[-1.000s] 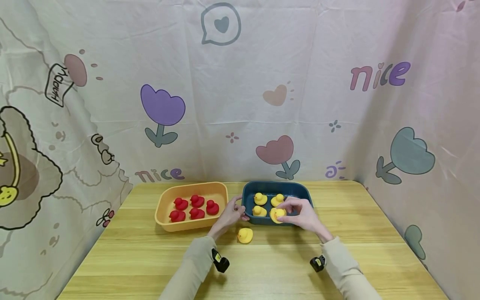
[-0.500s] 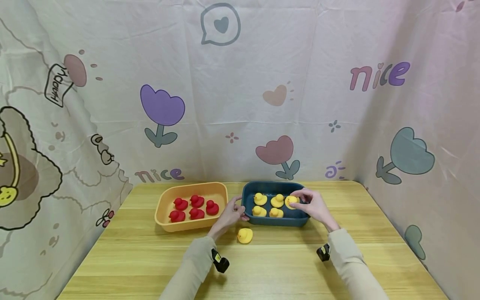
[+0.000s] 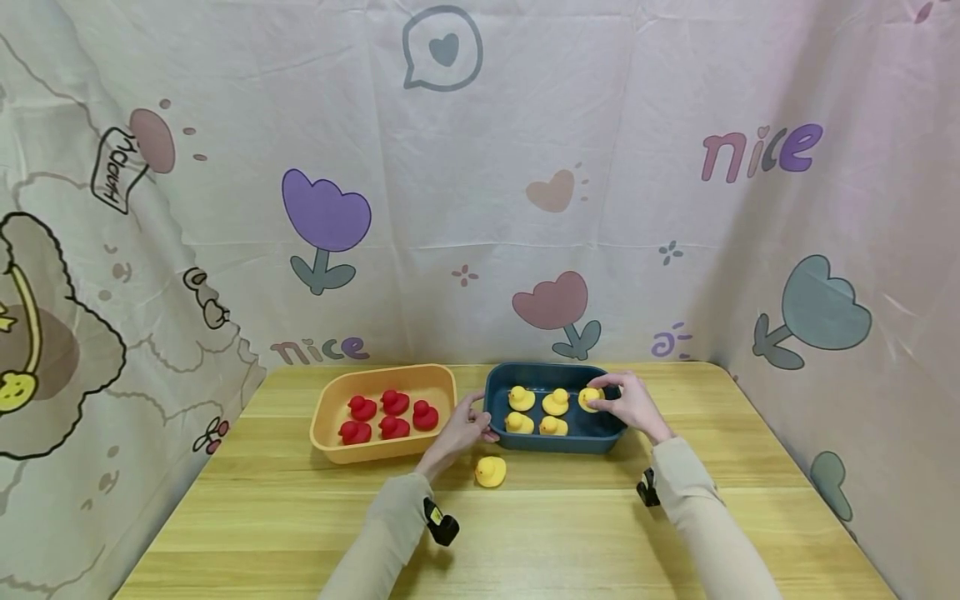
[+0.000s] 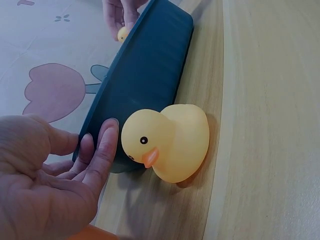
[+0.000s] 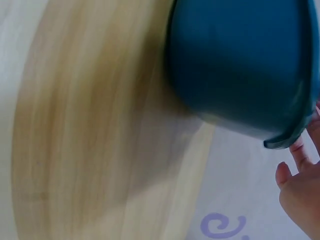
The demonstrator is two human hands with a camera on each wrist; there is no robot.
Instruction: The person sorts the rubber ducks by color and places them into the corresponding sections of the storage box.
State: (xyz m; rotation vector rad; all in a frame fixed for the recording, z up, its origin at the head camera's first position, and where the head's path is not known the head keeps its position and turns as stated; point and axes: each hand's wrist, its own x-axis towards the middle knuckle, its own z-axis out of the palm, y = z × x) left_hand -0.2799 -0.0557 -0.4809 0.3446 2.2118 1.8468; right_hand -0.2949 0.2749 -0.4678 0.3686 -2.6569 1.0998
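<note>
My left hand point(image 3: 459, 429) grips the left end of a dark blue plastic bin point(image 3: 558, 443), thumb at the rim and fingers against the outer wall. Over the bin's right end, my right hand point(image 3: 633, 404) pinches a yellow rubber duck point(image 3: 588, 398) between thumb and fingers. Several other yellow rubber ducks point(image 3: 521, 398) sit inside the bin. One more rubber duck point(image 4: 185, 145) stands on the table just in front of the bin, beside my left fingers. In the right wrist view, the bin's wall hides the pinched duck and part of the right hand point(image 5: 302, 192).
Left of the blue bin stands a yellow-orange bin point(image 3: 360, 454) with several red rubber ducks point(image 3: 393, 402) in it. Both stand on a wooden table point(image 3: 555, 533), near its back edge. A patterned cloth point(image 3: 450, 167) hangs behind the table.
My right hand set one yellow duck in the bin's front row between the first two frames. It now pinches the duck further right, having shifted slightly rightward. The left hand has stayed put.
</note>
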